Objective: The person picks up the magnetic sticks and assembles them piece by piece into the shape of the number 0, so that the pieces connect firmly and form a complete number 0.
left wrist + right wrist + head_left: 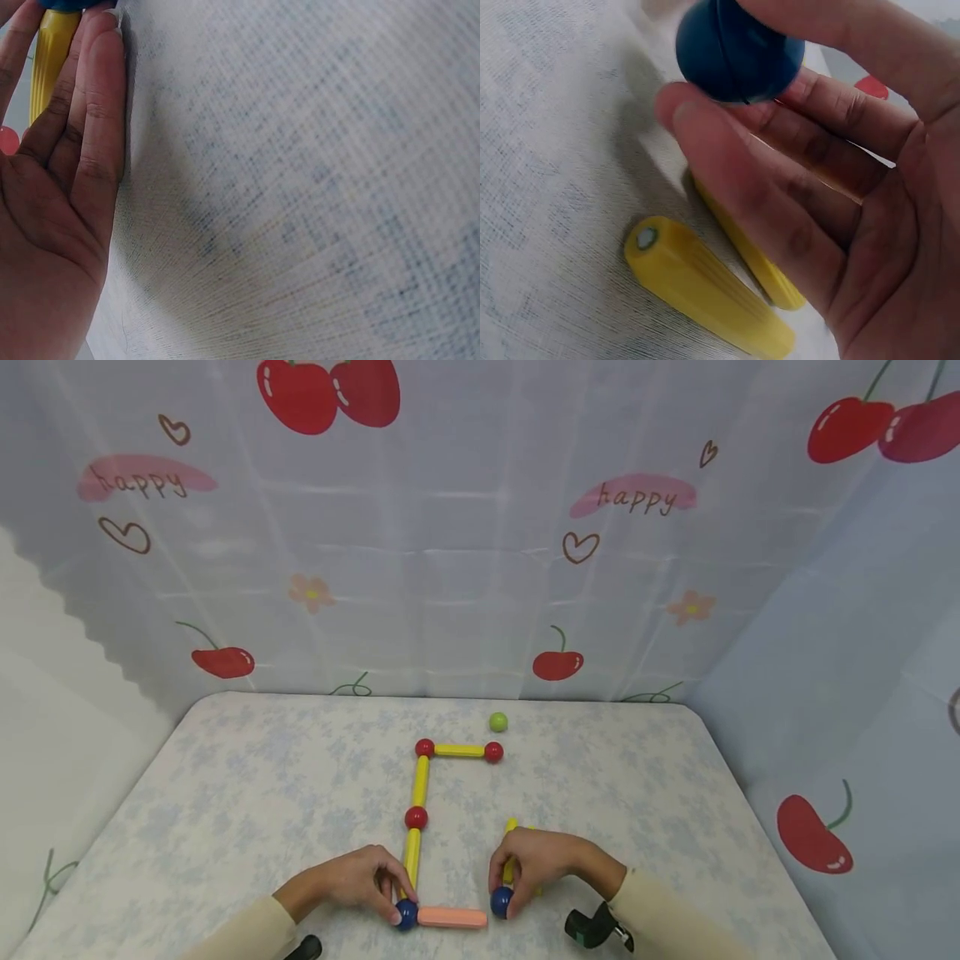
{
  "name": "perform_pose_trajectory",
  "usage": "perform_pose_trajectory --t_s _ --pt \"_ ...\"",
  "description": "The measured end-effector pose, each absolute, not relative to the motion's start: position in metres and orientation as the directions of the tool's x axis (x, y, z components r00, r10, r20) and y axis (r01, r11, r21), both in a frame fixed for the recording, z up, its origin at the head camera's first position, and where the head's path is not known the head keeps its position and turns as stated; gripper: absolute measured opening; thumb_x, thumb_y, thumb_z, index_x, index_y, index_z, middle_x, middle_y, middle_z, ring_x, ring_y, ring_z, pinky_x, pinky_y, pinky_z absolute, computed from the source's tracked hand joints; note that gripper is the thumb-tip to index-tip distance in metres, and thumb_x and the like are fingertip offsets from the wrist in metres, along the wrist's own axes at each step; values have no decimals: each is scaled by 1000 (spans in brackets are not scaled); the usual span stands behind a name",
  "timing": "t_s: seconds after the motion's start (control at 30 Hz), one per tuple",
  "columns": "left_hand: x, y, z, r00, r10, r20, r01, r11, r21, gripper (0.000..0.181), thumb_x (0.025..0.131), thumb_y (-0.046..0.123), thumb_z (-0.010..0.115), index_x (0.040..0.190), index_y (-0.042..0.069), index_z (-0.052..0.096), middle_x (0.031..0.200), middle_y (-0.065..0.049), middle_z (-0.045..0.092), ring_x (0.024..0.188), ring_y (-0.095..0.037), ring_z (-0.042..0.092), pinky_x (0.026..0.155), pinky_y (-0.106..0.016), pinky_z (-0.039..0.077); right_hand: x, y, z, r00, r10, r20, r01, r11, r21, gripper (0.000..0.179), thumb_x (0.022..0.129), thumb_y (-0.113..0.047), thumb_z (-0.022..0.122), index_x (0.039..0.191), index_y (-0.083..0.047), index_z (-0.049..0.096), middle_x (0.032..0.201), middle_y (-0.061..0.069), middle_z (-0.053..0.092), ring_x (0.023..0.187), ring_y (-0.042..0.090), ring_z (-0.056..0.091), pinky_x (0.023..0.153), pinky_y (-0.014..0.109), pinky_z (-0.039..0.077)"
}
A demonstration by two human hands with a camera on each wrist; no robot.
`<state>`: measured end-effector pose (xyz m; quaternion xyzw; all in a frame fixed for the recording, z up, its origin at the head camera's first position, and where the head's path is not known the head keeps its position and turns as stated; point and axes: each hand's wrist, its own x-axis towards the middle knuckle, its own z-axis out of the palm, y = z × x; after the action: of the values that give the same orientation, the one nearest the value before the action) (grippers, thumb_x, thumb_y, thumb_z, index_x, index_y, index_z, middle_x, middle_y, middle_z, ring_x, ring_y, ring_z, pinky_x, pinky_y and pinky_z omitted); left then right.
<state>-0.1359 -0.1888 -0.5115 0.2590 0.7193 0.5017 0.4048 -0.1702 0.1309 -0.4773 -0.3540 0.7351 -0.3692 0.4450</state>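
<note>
My left hand (pixel 363 881) pinches a blue ball (pixel 407 915) at the near left corner of a magnetic stick-and-ball shape. A yellow stick (pixel 412 853) runs back from that ball to a red ball (pixel 416 817), and a salmon-pink stick (pixel 452 917) reaches right from it. Between thumb and fingers, my right hand (pixel 543 858) holds another blue ball (pixel 739 52), slightly apart from the pink stick's free end. Below that hand in the right wrist view lie two loose yellow sticks, one nearer (pixel 705 289) and one partly behind the fingers (pixel 750 251).
Farther back, another yellow stick (pixel 420 781) leads to a red corner ball (pixel 425 747), then a yellow stick (pixel 460 750) and a red end ball (pixel 493 752). A green ball (pixel 498 722) lies behind. Black devices are by both wrists; a cherry-print curtain (pixel 450 568) hangs behind the table.
</note>
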Motion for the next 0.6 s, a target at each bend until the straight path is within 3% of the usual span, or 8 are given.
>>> perform_pose_trajectory --t_s 0.2,0.37,0.6 --pt "-136 -190 -514 -540 778 -320 -35 359 933 20 81 13 78 100 9 75 84 -2 70 65 -4 57 57 -15 43 -166 126 -479 -312 -859 -407 -216 481 -850 17 77 -4 79 93 -6 72 80 -13 66 56 0 55 52 17 45" --pt "-136 -190 -513 -543 775 -322 -35 363 931 20 80 13 78 100 9 76 84 -2 70 65 -5 57 56 -15 43 -165 121 -480 -320 -854 -411 -343 509 -790 18 76 -10 82 89 -12 71 77 -17 61 58 -3 53 55 17 46" --pt "-137 -189 -514 -539 784 -307 -33 344 938 21 81 15 78 100 9 76 84 -3 70 65 -4 58 56 -14 43 -163 117 -479 -334 -842 -424 -396 534 -747 20 74 -11 84 85 -14 68 76 -17 60 57 -2 52 56 17 45"
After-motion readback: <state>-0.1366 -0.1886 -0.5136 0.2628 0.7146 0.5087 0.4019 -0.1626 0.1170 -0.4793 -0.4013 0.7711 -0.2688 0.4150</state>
